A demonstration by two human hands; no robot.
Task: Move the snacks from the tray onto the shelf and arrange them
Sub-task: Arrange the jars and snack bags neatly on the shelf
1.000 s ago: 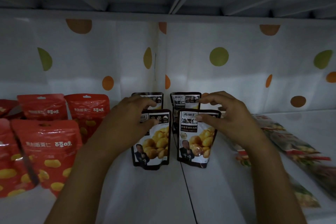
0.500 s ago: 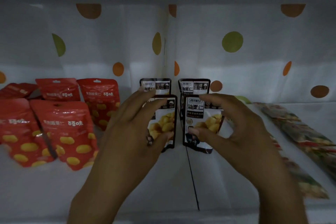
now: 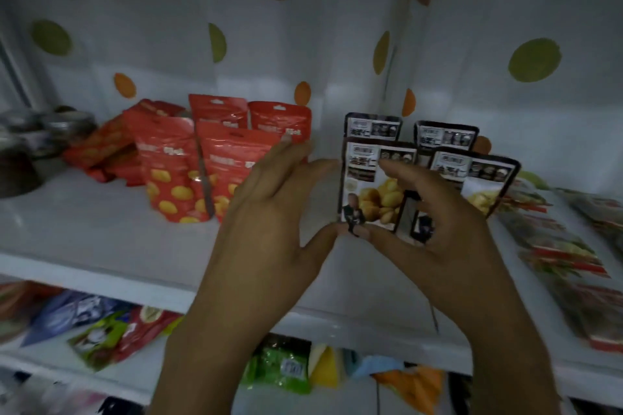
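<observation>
Both hands have drifted right since 0.5 s ago and now meet at 1 packet, the front-left dark pouch (image 3: 367,185), which stands upright on the white shelf (image 3: 84,229). I see my left hand (image 3: 269,212) spread wide, fingers (image 3: 286,158) nearly straight and off the pouch, thumb tip at its lower left corner. My right hand (image 3: 445,229) curls into a C, with the index finger (image 3: 401,170) lying across the pouch face and the thumb at its bottom edge. I cannot tell whether it actually pinches. 3 more dark pouches (image 3: 485,178) stand beside and behind, and red pouches (image 3: 175,165) stand to the left.
</observation>
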